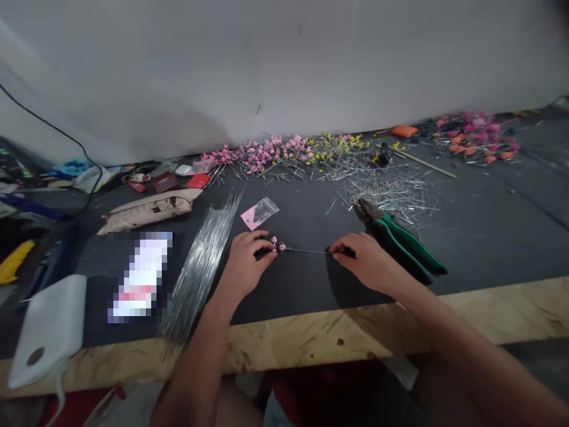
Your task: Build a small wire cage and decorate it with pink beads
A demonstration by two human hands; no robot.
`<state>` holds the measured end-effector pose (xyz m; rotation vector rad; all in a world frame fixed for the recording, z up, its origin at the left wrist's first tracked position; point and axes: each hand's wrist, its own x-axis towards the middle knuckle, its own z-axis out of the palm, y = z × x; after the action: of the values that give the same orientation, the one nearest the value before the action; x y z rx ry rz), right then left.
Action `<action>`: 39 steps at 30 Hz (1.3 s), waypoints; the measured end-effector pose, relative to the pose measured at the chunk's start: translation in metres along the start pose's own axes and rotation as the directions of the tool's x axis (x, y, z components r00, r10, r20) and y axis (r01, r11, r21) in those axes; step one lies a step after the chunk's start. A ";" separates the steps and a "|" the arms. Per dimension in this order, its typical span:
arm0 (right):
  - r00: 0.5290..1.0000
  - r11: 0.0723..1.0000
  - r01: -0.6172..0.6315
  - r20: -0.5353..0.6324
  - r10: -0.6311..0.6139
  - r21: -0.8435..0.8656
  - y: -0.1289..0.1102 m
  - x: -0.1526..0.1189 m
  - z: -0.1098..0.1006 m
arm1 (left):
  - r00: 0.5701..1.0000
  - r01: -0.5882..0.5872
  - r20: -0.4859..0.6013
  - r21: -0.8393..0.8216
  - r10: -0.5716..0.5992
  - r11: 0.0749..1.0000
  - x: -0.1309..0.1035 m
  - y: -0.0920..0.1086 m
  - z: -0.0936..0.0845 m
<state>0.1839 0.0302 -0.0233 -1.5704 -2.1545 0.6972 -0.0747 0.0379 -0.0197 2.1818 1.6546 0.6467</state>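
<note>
A thin wire (307, 251) stretches level between my two hands, just above or on the dark tabletop. Small pink flowers (281, 246) sit at its left end, where the thumb and fingers of my left hand (246, 261) pinch them. The right end of the wire lies in the closed fingertips of my right hand (367, 261). Just behind my left hand is a small clear bag with a pink piece (259, 213) in it. A bundle of straight wires (200, 258) lies to the left of that hand. Green-handled pliers (406, 246) rest to the right of my right hand.
Along the wall lie pink flowers on wires (271, 151), yellow ones (333, 145) and loose cut wires (391, 193). Farther right is a pink and orange flower pile (480, 136). A phone with a blurred screen (142, 276) and a white power bank (51, 332) occupy the left.
</note>
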 end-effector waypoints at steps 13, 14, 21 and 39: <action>1.000 1.000 0.004 0.011 -0.004 -0.015 0.001 0.001 0.000 | 0.999 0.004 -0.051 -0.021 -0.005 1.000 -0.001 -0.003 0.002; 1.000 1.000 0.003 0.013 -0.003 -0.013 0.001 0.001 -0.001 | 0.999 0.007 -0.054 -0.020 -0.008 1.000 -0.001 -0.003 0.002; 1.000 1.000 0.007 0.012 -0.006 -0.019 0.000 -0.001 -0.001 | 0.999 0.012 -0.040 -0.013 -0.012 1.000 0.000 -0.001 0.001; 1.000 0.999 -0.001 0.014 0.002 -0.052 0.001 -0.001 0.002 | 0.996 0.060 -0.076 0.043 -0.056 0.997 -0.002 0.003 0.006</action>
<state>0.1839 0.0296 -0.0251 -1.5982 -2.1984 0.6590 -0.0698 0.0348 -0.0234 2.1562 1.7801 0.6886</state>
